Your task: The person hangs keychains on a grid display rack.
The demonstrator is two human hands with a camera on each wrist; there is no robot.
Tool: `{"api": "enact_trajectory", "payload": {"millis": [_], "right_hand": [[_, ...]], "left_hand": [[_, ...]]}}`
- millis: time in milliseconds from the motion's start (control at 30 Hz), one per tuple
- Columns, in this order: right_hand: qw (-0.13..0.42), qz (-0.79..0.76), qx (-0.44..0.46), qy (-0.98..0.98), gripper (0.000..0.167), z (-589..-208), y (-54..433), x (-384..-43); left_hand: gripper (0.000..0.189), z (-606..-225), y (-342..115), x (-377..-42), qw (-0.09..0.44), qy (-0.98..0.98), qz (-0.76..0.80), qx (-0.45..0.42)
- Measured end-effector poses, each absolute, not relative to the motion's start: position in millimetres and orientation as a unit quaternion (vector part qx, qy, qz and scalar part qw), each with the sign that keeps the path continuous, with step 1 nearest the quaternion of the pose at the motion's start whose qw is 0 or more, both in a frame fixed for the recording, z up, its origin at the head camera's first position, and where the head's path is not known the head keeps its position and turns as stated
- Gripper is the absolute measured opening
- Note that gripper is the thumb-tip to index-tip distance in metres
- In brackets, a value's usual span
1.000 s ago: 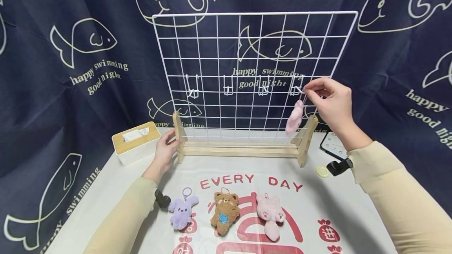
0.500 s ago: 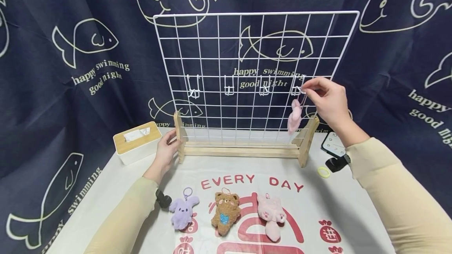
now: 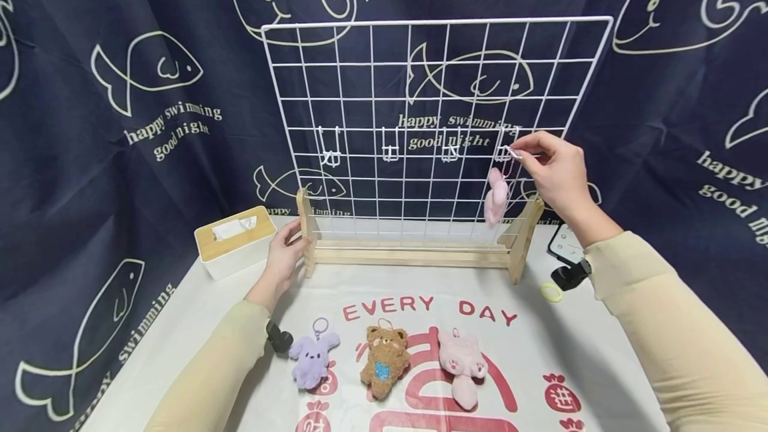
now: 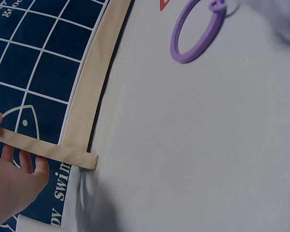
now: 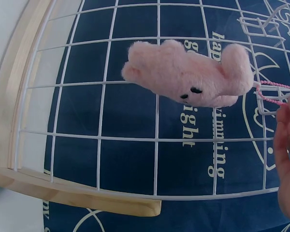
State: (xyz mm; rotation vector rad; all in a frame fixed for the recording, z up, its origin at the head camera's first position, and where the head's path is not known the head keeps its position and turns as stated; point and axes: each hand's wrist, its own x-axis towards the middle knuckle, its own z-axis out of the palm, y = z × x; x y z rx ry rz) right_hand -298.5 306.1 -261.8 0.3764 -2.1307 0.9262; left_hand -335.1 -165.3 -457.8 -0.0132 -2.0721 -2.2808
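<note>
At the rightmost wire hook (image 3: pixel 503 153) of the white grid rack (image 3: pixel 427 99), my right hand (image 3: pixel 555 169) pinches the pink bead chain (image 5: pixel 267 98) of a small pink plush keychain (image 3: pixel 495 199). The plush hangs below the hook; its long ear and dark eyes show in the right wrist view. Whether the chain loop is over the hook tip, I cannot tell. My left hand (image 3: pixel 283 255) holds the left wooden upright (image 3: pixel 305 232) of the rack, thumb on one side and fingers on the other in the left wrist view.
On the table lie a purple plush keychain (image 3: pixel 312 360), a brown bear keychain (image 3: pixel 384 360) and a pale pink plush keychain (image 3: pixel 461 362). A tissue box (image 3: pixel 237 245) stands left of the rack. At right are a yellow ring (image 3: pixel 551 293) and a clock-faced device (image 3: pixel 564 243).
My right hand has shifted slightly left, bringing the chain closer to the hook. The hanging plush has swung and turned a little. My left hand stays on the upright.
</note>
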Motion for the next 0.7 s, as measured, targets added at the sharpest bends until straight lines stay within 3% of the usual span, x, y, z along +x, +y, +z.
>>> {"api": "enact_trajectory", "payload": {"millis": [700], "right_hand": [[0.411, 0.402, 0.142, -0.806, 0.012, -290, 303, -268]], "left_hand": [[0.06, -461, -167, -340, 0.027, -0.667, -0.744, -0.006]]}}
